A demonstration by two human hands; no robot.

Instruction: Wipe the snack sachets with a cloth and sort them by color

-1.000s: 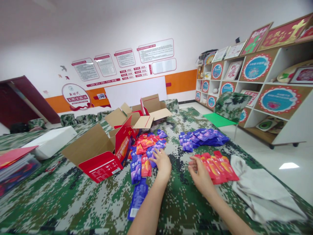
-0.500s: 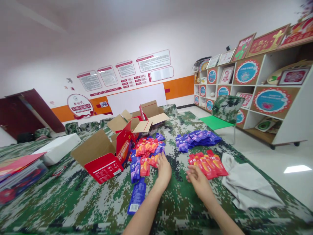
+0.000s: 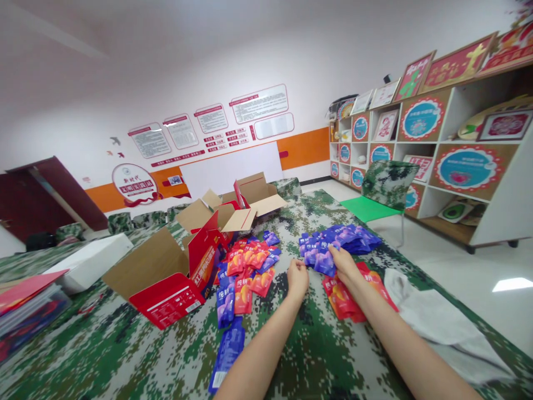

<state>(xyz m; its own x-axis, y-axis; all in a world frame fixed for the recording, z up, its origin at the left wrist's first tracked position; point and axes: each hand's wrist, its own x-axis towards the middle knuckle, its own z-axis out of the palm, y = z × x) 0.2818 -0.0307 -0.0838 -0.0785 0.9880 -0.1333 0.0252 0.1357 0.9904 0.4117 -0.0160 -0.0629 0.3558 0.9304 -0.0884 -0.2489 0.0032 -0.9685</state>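
Note:
My right hand [image 3: 343, 263] pinches a purple pouch [image 3: 325, 263] at the near edge of the pile of purple pouches [image 3: 353, 238]. Just left of that pouch is my left hand [image 3: 298, 278], its fingers closed together; whether anything is between them is hidden. Partly behind my right forearm lies a spread of red pouches [image 3: 339, 297]. To the left of my left hand, a mixed heap of red and purple pouches [image 3: 243, 294] rests against the open boxes. One purple pouch [image 3: 228, 353] lies separately, nearer to me, with its barcode end toward me.
Open red cardboard boxes [image 3: 166, 300] with raised flaps stand on the left of the camouflage-covered table [image 3: 137, 355]. A grey cloth [image 3: 449, 328] lies along the right edge. A white box [image 3: 97, 258] and a clear plastic bin [image 3: 33, 316] are far left; a green-seated chair [image 3: 362, 208] stands beyond.
My left hand has moved right, away from the mixed heap. My right hand has gone from the red pouches up to the purple pile and now holds a purple pouch.

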